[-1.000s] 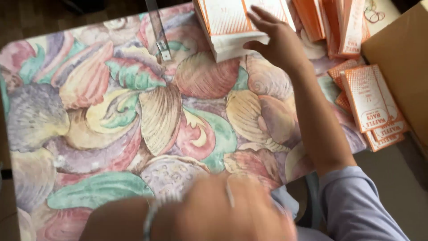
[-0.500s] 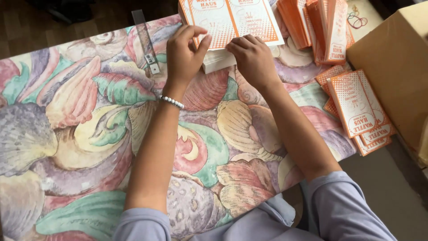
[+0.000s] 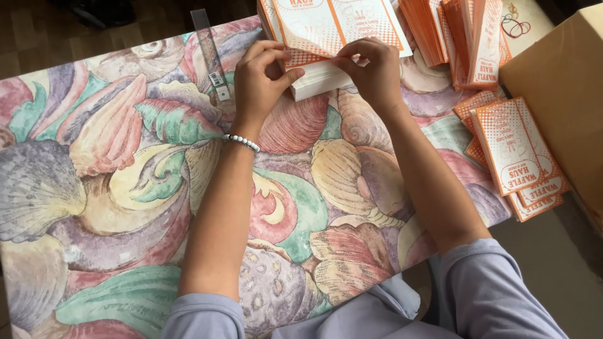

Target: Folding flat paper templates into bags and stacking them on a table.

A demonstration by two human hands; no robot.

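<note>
The top orange-and-white sheet (image 3: 339, 25) runs past the far edge; the cardboard box (image 3: 565, 107) is cut off at the right edge.

Stock count, as it lies in front of you.

You have two hands at work, your left hand (image 3: 260, 78) and your right hand (image 3: 374, 72); one flat orange-and-white printed sheet (image 3: 336, 25) under your fingertips, lying on one stack of white sheets (image 3: 320, 81); one clear ruler (image 3: 210, 53); one beaded bracelet (image 3: 242, 142) on your left wrist; one brown cardboard box (image 3: 562, 94); two upright rows of folded orange pieces (image 3: 465, 37), their number too dense to count; one loose pile of folded orange-and-white pieces (image 3: 518, 157), at least four showing; one patterned cloth (image 3: 125, 188) over the counter.
</note>
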